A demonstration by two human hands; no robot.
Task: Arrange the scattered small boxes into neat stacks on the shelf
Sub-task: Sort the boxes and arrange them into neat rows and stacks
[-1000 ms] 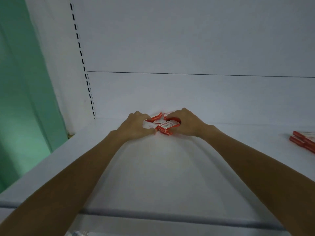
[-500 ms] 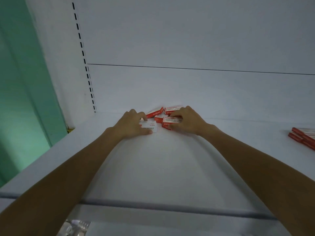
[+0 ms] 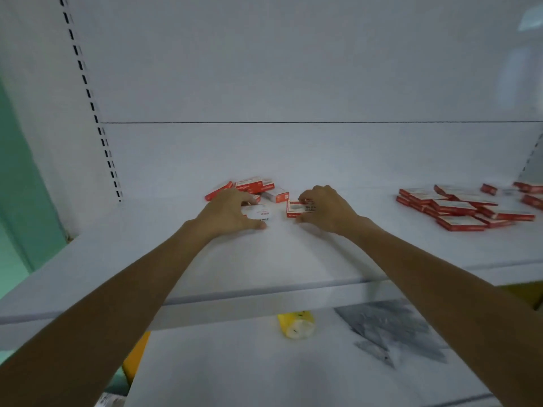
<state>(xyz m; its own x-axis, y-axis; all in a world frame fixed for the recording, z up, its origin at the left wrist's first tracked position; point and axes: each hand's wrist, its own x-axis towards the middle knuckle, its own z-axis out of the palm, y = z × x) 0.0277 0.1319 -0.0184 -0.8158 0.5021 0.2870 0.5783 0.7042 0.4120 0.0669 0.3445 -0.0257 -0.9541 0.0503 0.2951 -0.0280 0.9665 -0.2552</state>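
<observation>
Small red-and-white boxes lie on a white shelf (image 3: 205, 259). My left hand (image 3: 232, 214) grips a white-faced box (image 3: 260, 212) between thumb and fingers. My right hand (image 3: 326, 210) grips a red-edged box (image 3: 296, 208) just to the right of it; the two boxes are a little apart. Behind my left hand a loose cluster of boxes (image 3: 252, 186) lies at mixed angles, and one white box (image 3: 276, 195) sits between the cluster and my right hand. My hands hide parts of both held boxes.
A larger heap of the same boxes (image 3: 461, 208) spreads over the shelf's right side, with more boxes (image 3: 529, 190) at the far right. On the lower shelf lie a yellow bottle (image 3: 295, 326) and grey foil packets (image 3: 388, 327). A slotted upright (image 3: 88, 92) borders the left.
The view has dropped and shifted, showing the right-hand heap and lower shelf. My hands have drawn toward me and apart, each bringing one box out of the cluster.
</observation>
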